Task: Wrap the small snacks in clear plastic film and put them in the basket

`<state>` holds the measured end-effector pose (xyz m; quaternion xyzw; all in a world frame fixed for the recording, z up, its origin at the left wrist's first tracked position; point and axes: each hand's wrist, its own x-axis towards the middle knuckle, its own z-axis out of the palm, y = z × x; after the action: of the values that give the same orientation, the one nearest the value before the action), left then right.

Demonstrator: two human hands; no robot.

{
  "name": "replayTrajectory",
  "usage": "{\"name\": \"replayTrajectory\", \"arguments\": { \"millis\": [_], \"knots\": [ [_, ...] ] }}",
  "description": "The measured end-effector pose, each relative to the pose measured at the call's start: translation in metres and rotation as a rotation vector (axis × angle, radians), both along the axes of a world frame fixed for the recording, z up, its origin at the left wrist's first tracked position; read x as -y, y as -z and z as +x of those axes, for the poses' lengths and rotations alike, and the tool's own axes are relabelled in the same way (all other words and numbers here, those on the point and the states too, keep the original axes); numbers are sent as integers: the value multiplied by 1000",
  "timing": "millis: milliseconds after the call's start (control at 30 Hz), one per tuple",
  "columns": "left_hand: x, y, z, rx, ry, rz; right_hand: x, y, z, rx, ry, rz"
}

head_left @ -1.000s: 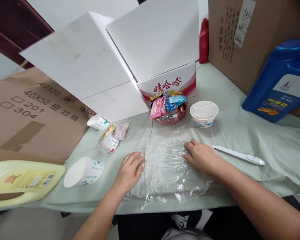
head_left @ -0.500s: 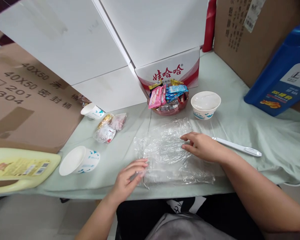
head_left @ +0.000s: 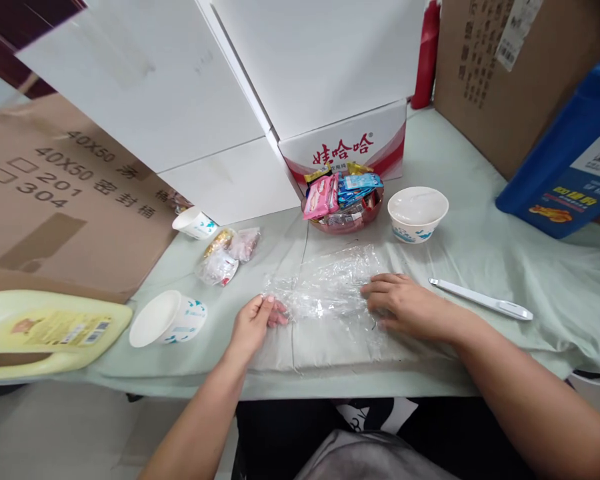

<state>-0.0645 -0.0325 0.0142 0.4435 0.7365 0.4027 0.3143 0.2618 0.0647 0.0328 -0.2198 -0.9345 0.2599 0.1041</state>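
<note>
A sheet of clear plastic film (head_left: 330, 287) lies crumpled on the pale green cloth (head_left: 480, 260) in front of me, its near part folded back over the rest. My left hand (head_left: 254, 323) pinches the film's left edge, fingers closed on it. My right hand (head_left: 405, 305) rests on the film's right side with the fingers curled and pressing down. A white slim tool (head_left: 481, 300) lies just right of my right hand.
A red bowl of wrapped snacks (head_left: 343, 200) and a white paper bowl (head_left: 417, 213) stand behind the film. Small wrapped sweets (head_left: 225, 257), two tipped paper cups (head_left: 167, 319), a yellow jug (head_left: 45, 333), a blue jug (head_left: 570, 160), a red bottle (head_left: 425, 53) and cardboard boxes (head_left: 325, 80) surround the work area.
The near edge of the film has been folded up and away from me. My left hand moved from the near left corner up to the film's left edge; my right hand stayed on its right side.
</note>
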Motion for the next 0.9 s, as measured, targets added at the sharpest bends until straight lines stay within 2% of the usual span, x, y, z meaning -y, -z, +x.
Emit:
{"name": "replayTrajectory", "arguments": {
  "millis": [67,133,233,333,433,600,767,900],
  "knots": [
    [-2,-3,0,-3,-12,17,1,-3,-2,-115,54,-10],
    [-5,-4,0,5,-36,38,0,-9,-2,-135,170,-95],
    [-8,0,0,42,-69,46,-3,-13,-1,66,415,-203],
    [-8,5,-2,77,-82,46,-5,-8,-5,298,565,-140],
    [-5,6,-3,106,-54,86,-4,-3,-11,393,614,-63],
    [1,6,-6,110,-34,155,-2,-2,-14,354,643,-67],
    [5,19,-12,-62,-74,142,-2,1,-12,273,634,-92],
    [8,25,-17,-295,-73,101,-1,3,-12,273,592,-119]
  ]
}}
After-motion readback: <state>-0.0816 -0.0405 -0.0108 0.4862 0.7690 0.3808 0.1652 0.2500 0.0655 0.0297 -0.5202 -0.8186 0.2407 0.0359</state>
